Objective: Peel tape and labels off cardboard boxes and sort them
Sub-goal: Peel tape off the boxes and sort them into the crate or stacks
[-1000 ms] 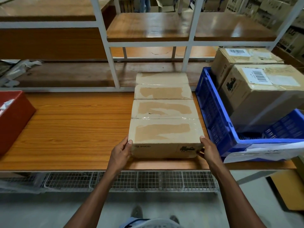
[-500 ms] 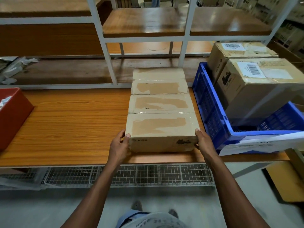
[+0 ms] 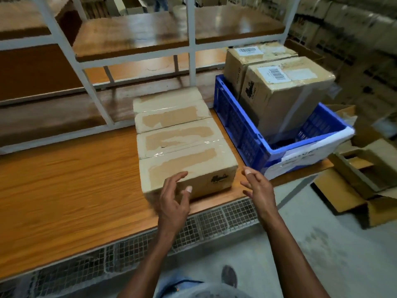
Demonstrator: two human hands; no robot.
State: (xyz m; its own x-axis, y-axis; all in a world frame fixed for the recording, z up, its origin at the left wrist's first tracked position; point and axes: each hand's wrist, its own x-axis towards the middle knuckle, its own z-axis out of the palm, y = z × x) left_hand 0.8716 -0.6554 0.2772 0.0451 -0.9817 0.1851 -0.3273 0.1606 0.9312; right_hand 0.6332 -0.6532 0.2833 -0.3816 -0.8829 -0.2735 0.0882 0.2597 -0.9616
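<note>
Both hands empty: left hand (image 3: 174, 203) fingers spread over near corner of brown cardboard box (image 3: 182, 147) on orange wooden desk (image 3: 64, 179); right hand (image 3: 258, 188) loose beside it. Judgement: pin box, pick lifted clear-tape edge, peel slowly.

— What sits on the wooden table (image 3: 64, 179)?

— A row of brown cardboard boxes (image 3: 178, 140), pressed end to end, running from the table's near edge toward its back. Torn patches and shiny clear tape (image 3: 182, 150) cross their tops.

— Anything else?

— At the table's right end, two labelled cartons (image 3: 281, 91) stand in a blue crate (image 3: 240, 130), barcode labels (image 3: 272, 73) facing up.
</note>
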